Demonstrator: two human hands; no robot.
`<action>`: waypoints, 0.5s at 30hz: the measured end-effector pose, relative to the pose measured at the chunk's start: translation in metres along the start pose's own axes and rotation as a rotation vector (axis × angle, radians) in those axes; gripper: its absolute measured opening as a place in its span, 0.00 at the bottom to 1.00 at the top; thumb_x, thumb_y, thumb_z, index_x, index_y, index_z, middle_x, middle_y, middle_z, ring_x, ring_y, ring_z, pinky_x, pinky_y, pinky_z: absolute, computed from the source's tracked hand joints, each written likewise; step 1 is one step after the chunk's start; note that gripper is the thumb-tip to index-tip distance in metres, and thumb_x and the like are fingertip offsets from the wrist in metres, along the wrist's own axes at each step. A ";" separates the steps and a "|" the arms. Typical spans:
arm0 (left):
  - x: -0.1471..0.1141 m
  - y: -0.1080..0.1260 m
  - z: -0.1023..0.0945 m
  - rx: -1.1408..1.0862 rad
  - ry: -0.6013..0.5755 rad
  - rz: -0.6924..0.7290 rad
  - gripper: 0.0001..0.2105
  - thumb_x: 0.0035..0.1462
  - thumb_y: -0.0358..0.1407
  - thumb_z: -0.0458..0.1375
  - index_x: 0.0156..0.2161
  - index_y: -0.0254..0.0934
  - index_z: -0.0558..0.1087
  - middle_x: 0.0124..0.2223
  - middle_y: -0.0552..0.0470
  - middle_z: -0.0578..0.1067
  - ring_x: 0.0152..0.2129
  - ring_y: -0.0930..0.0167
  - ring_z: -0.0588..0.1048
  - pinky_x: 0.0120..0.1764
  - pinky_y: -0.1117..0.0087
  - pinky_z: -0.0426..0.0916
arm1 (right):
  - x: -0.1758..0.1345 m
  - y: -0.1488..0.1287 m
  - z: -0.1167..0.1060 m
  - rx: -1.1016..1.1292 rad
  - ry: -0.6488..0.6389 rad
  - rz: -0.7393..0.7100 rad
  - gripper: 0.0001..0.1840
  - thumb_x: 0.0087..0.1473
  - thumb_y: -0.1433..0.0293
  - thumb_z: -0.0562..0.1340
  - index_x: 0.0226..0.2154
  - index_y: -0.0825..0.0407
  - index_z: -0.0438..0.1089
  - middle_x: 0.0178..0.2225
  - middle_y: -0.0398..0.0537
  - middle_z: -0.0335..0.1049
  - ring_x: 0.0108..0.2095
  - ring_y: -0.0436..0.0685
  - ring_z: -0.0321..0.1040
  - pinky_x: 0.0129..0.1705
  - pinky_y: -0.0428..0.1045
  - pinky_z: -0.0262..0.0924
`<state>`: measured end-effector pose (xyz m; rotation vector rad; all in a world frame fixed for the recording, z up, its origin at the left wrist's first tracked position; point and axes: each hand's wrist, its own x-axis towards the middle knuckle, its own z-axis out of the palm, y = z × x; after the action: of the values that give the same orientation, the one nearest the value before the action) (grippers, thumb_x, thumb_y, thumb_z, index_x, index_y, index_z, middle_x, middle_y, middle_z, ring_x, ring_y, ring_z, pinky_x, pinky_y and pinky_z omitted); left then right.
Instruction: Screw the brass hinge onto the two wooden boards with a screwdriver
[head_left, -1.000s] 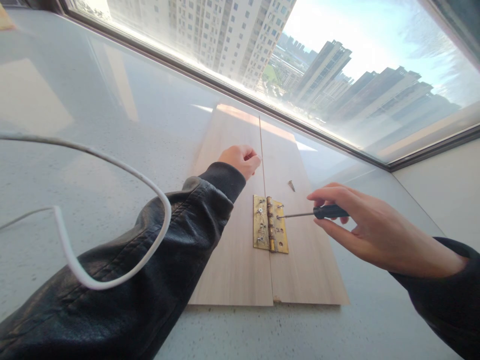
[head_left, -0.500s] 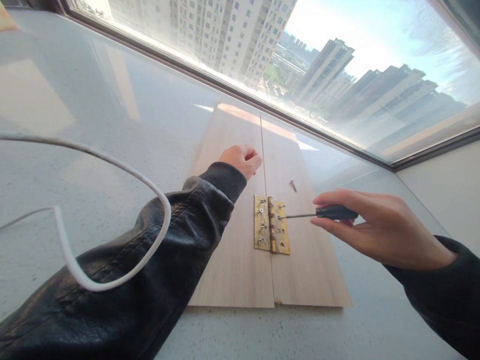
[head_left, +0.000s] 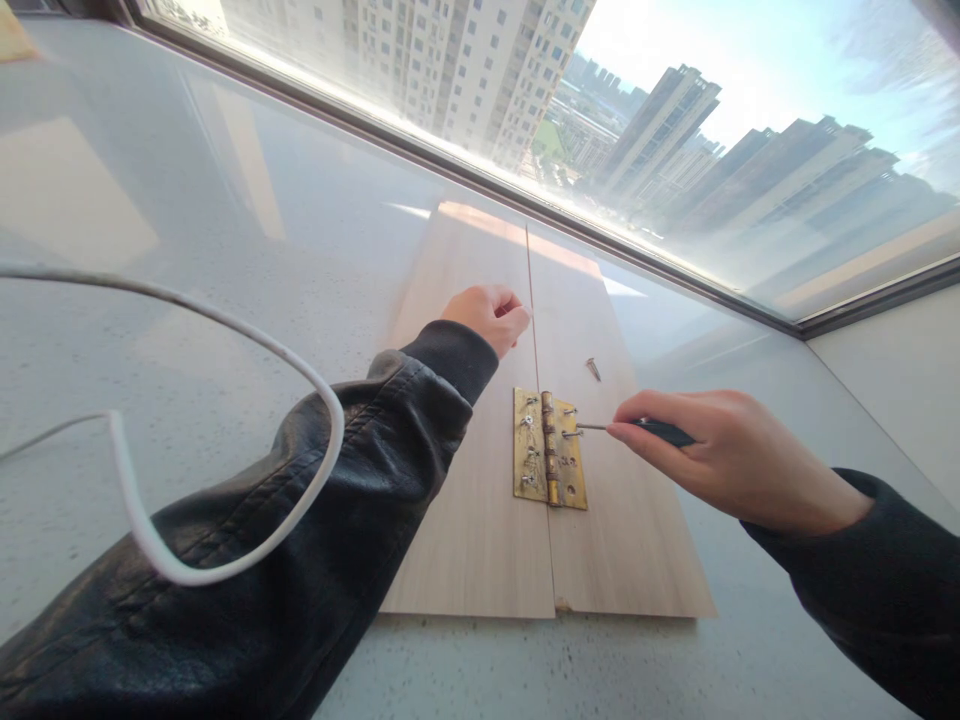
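My right hand [head_left: 720, 440] is closed round the dark handle of a screwdriver [head_left: 664, 431]. The blade points left, its tip at or close to a screw [head_left: 571, 433] standing out of the right leaf of a brass hinge [head_left: 531, 470]. Under the hinge two pale wooden boards, a left one [head_left: 472, 560] and a right one [head_left: 622, 550], lie side by side, its barrel along their seam. Several screws sit in the hinge's leaves; lower right holes show bare. My left hand [head_left: 489, 315] rests curled on the left board above the hinge; whatever its fingers hold is hidden.
One loose screw [head_left: 593, 369] lies on the right board, above the hinge. A white cable [head_left: 330, 420] loops across the left of the view, in front of my left sleeve. The speckled pale counter [head_left: 360, 250] runs up to a window frame [head_left: 420, 150].
My right hand has moved a little left along the screwdriver, covering more of its handle, and the handle has tilted. More of the screw shows at the tip. My left hand stays curled.
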<state>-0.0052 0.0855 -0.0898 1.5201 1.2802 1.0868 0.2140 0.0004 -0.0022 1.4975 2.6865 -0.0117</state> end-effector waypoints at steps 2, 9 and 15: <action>0.000 0.000 0.000 -0.001 0.005 0.001 0.08 0.49 0.35 0.52 0.23 0.35 0.69 0.19 0.55 0.70 0.18 0.75 0.68 0.27 0.72 0.62 | -0.002 0.004 -0.001 0.037 0.032 0.049 0.12 0.55 0.57 0.57 0.31 0.47 0.69 0.24 0.42 0.70 0.22 0.52 0.63 0.25 0.51 0.58; 0.000 0.001 0.001 0.009 0.000 -0.005 0.08 0.49 0.35 0.53 0.23 0.35 0.69 0.19 0.55 0.70 0.18 0.75 0.68 0.27 0.72 0.62 | -0.017 0.023 -0.007 0.225 -0.028 0.100 0.13 0.50 0.58 0.63 0.37 0.47 0.67 0.32 0.43 0.70 0.28 0.52 0.67 0.26 0.47 0.63; 0.001 0.000 0.000 0.007 -0.007 -0.003 0.08 0.49 0.35 0.53 0.23 0.35 0.69 0.19 0.55 0.70 0.19 0.75 0.69 0.28 0.72 0.63 | -0.013 0.018 0.000 0.246 0.032 0.086 0.11 0.52 0.60 0.62 0.37 0.47 0.67 0.33 0.44 0.69 0.29 0.52 0.65 0.30 0.49 0.62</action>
<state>-0.0048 0.0863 -0.0897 1.5256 1.2823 1.0753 0.2360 -0.0013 -0.0006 1.6907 2.7241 -0.3279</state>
